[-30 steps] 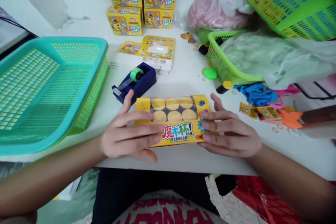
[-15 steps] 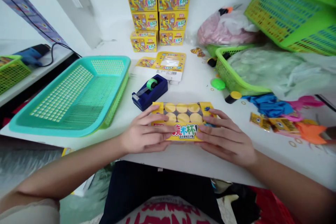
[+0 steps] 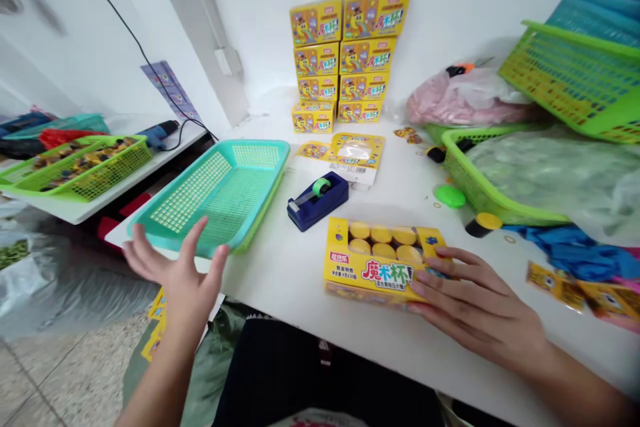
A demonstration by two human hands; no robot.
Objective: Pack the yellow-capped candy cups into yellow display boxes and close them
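Observation:
A yellow candy box [image 3: 343, 271] with a top window lies on the white table in front of me. Rows of round yellow lids show through the window. My right hand [image 3: 480, 307] grips the box at its right end, fingers lying over the front corner; the thumb is hidden. Off to the left, my left hand [image 3: 183, 270] is in the air with its fingers spread, holding nothing, near the front edge of the turquoise basket [image 3: 280, 180]. Behind the candy box sits a dark blue tape dispenser [image 3: 320, 207] with a green-cored roll.
Yellow boxes [image 3: 317, 60] are stacked against the wall, with a flattened carton [image 3: 373, 173] before them. Green baskets [image 3: 453, 167] and bags crowd the right side. A black jar with a yellow lid [image 3: 487, 221] lies nearby. A side table [image 3: 75, 210] carries filled baskets.
My left hand has let go of the candy box and moved left, opening its fingers. My right hand stays on the box. The view has turned to the left.

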